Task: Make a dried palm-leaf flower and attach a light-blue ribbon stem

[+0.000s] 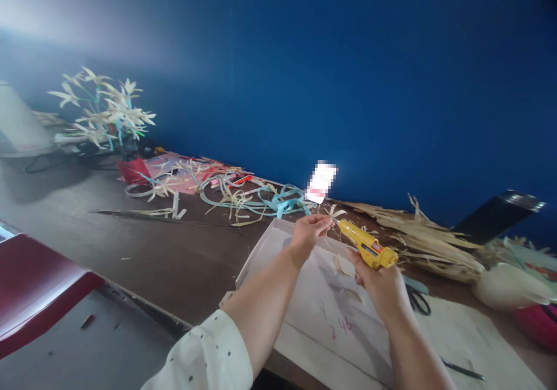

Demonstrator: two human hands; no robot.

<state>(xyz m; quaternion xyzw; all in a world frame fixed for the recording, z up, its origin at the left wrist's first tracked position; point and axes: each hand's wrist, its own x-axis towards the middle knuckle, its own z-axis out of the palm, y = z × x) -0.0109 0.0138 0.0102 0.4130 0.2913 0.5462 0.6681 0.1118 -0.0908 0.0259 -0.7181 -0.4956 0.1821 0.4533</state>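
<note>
In the head view my right hand (380,285) is wrapped round the grip of a yellow glue gun (365,245), its nozzle pointing up and left. My left hand (310,233) pinches a small pale flower (335,212) made of dried strips, right at the nozzle tip. Whether nozzle and flower touch, I cannot tell. Both hands are above a white cardboard sheet (300,309) with pink handwriting on it. A few dried scraps lie on the sheet beneath the glue gun.
A bundle of dried leaf strips (435,251) lies at right, near black scissors (418,302) and a pen (463,369). Blue ribbon (282,198) and scraps spread along the blue wall (369,88). Finished pale flowers (113,108) stand in a red pot (133,170) at left.
</note>
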